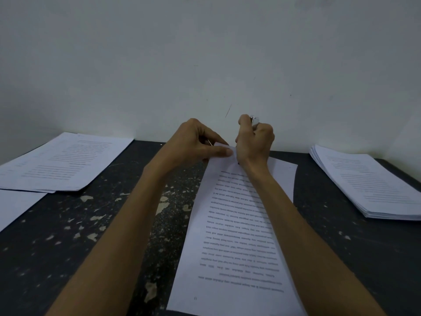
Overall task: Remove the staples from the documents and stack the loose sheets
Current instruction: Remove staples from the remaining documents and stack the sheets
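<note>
A printed document (237,233) lies lengthwise in front of me on the dark table, its text upside down to me. My left hand (200,142) pinches its far left corner between thumb and forefinger. My right hand (255,140) is curled round a silver metal tool (255,121), its working end down at that same corner and hidden behind the hand. The staple itself is not visible.
A spread pile of printed sheets (63,163) lies at the far left, with another white sheet (16,206) at the left edge. A thick stack of papers (369,185) sits at the far right. The worn, paint-chipped table (114,224) abuts a pale wall.
</note>
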